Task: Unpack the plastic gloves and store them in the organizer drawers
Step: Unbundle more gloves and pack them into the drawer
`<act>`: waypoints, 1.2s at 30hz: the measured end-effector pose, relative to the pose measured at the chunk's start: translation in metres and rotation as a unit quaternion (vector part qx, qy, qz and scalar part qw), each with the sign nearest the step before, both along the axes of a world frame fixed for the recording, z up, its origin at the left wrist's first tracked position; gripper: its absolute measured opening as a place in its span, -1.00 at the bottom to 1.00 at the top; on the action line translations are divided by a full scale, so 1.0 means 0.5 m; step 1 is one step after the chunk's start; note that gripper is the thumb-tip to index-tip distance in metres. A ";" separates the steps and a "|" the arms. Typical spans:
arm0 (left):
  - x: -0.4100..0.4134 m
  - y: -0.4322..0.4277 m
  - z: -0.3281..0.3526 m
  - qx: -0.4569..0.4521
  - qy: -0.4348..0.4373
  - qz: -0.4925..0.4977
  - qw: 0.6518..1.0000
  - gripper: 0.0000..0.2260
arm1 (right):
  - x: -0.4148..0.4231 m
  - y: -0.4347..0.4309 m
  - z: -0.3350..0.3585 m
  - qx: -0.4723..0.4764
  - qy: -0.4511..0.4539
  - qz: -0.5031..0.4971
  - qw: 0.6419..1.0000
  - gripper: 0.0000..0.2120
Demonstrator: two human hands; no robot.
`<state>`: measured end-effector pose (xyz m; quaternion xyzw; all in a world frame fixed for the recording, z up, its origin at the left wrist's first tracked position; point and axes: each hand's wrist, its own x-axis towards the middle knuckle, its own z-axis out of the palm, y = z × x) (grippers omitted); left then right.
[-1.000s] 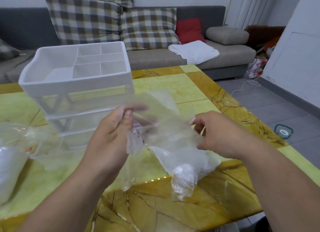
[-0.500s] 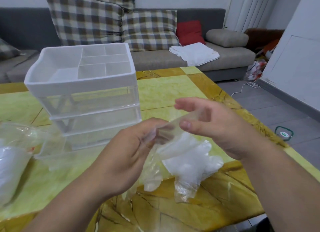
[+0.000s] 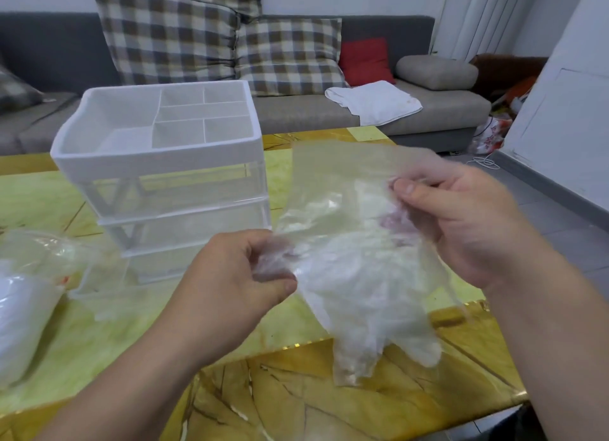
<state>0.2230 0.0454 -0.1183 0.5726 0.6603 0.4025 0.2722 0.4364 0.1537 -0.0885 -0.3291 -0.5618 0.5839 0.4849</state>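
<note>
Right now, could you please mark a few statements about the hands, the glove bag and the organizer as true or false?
1. The left hand and the right hand both grip the clear glove bag. True.
2. The organizer stands on the sofa. False: it stands on the table.
3. A second plastic bag lies on the table at the left. True.
4. The white cloth lies on the table. False: it lies on the sofa.
</note>
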 end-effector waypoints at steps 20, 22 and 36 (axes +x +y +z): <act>-0.024 -0.001 -0.028 -0.150 -0.192 -0.060 0.968 -0.80 | -0.010 0.021 -0.056 -0.134 -0.257 0.003 0.957 -0.88; -0.034 -0.003 -0.035 -0.172 -0.121 -0.073 0.975 -0.81 | 0.006 0.045 -0.082 -0.062 -0.376 -0.116 0.917 -0.85; -0.013 0.011 -0.106 -0.115 0.204 -0.230 0.945 -0.77 | -0.036 0.060 -0.169 -0.020 -0.525 -0.085 0.847 -0.84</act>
